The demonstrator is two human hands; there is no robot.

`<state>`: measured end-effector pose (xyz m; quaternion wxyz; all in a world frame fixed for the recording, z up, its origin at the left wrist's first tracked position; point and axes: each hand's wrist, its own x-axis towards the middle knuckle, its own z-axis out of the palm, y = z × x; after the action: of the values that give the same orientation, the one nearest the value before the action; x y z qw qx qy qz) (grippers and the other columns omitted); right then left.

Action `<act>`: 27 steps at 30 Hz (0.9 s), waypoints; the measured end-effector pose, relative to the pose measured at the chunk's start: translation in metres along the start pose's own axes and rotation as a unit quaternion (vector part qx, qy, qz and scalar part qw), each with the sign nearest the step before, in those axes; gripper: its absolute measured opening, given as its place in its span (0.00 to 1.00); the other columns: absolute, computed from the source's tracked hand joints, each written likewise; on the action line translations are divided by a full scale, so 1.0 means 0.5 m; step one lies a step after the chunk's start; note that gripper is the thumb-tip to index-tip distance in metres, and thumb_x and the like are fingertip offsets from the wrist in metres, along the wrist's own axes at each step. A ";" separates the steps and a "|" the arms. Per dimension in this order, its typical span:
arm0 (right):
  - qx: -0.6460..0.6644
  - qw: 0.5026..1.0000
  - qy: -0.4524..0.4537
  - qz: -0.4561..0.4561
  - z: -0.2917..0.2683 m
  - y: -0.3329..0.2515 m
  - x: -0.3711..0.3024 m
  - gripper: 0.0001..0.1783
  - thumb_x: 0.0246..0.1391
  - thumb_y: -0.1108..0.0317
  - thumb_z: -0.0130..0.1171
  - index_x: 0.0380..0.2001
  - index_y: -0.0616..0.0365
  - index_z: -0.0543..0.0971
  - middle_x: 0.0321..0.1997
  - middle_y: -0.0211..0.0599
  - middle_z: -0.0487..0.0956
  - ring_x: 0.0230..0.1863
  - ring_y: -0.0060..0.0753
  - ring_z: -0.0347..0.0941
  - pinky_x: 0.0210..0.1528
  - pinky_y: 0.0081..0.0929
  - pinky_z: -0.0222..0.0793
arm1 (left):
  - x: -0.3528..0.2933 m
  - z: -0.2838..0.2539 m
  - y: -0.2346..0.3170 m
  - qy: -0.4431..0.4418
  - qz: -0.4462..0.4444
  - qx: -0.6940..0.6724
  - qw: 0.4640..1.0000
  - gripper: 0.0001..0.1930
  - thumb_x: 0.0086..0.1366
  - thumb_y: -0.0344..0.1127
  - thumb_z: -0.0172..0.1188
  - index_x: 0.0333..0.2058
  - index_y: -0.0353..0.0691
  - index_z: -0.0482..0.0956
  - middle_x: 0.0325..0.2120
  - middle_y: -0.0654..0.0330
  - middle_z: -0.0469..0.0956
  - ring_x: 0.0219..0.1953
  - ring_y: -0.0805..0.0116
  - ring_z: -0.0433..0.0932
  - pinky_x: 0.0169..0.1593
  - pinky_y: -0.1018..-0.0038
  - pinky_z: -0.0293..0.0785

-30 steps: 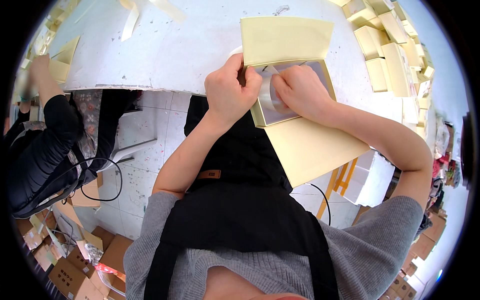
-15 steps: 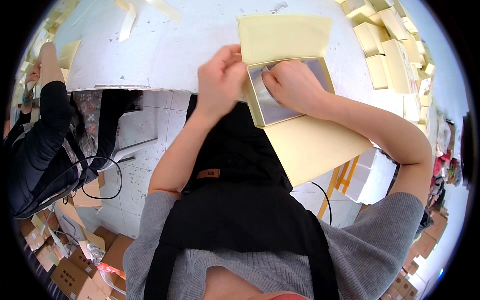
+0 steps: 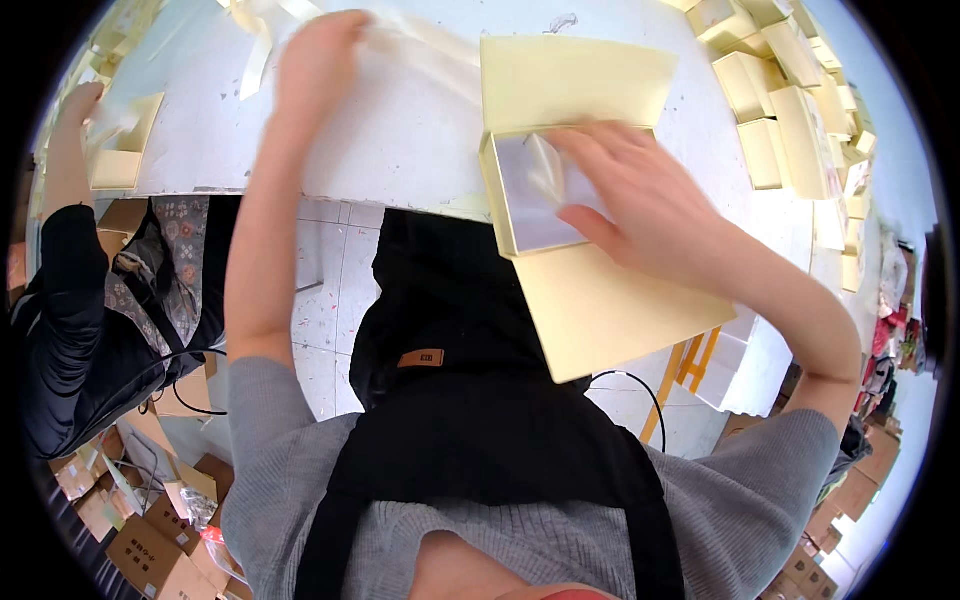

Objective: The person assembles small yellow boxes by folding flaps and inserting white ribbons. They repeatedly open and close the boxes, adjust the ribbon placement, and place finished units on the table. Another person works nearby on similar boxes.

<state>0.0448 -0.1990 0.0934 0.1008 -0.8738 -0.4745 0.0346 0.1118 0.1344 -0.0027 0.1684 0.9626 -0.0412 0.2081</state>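
Note:
A pale yellow box [image 3: 507,215] with a greyish inside sits at the table's front edge. One flap [image 3: 575,80] stands out at its back, and a larger one [image 3: 610,310] hangs toward me over the edge. Over the box, my right hand [image 3: 645,185] is open, thumb apart from the fingers, slightly blurred. Just left of its fingers, a whitish strip [image 3: 545,170] sticks up inside the box. My left hand [image 3: 325,65] is at the far left, its fingers closed on a pale, blurred strip [image 3: 425,50] trailing to the right.
More pale strips [image 3: 257,60] lie at the far left of the white table [image 3: 400,140]. Many yellow boxes [image 3: 765,150] are stacked at the right. A co-worker's arm [image 3: 70,160] reaches over another box [image 3: 118,168] at the left. Cardboard cartons [image 3: 150,550] stand on the floor.
My left hand has swung from the box's left side to the far left, pulling a pale strip along. My right hand has lifted and opened, uncovering the whitish strip in the box.

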 end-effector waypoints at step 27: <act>0.044 0.972 -0.221 -0.073 -0.142 -0.011 -0.097 0.38 0.39 0.55 0.67 0.54 0.60 0.70 0.57 0.47 0.71 0.57 0.48 0.69 0.47 0.37 0.74 | -0.034 -0.013 0.124 -0.045 0.221 -0.189 0.956 0.28 0.50 0.14 0.50 0.52 0.39 0.73 0.54 0.57 0.74 0.61 0.56 0.67 0.62 0.66 0.65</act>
<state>0.0247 -0.2466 0.1620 0.0341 -0.8024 -0.5453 0.2402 0.0844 0.0787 0.0146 0.2955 0.8883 -0.2989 0.1851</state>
